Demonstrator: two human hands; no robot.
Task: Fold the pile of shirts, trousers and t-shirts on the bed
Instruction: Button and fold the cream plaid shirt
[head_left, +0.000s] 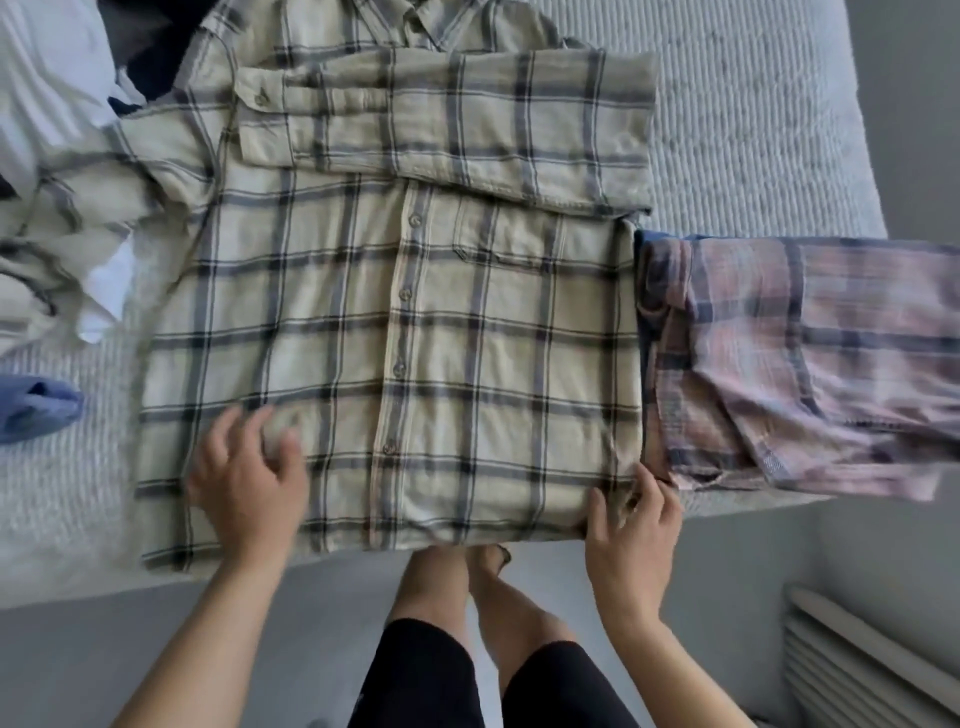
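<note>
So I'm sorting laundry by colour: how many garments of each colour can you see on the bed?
Beige plaid shirt: 1
Pink plaid shirt: 1
White garment: 1
Blue garment: 1
Dark navy garment: 1
Total: 5

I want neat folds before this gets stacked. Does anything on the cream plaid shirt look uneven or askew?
Yes. On the cream plaid button-up shirt, one sleeve is folded flat across the chest, but the other sleeve lies bunched and wrinkled off to the side, unfolded. The rest lies flat on the bed.
</note>
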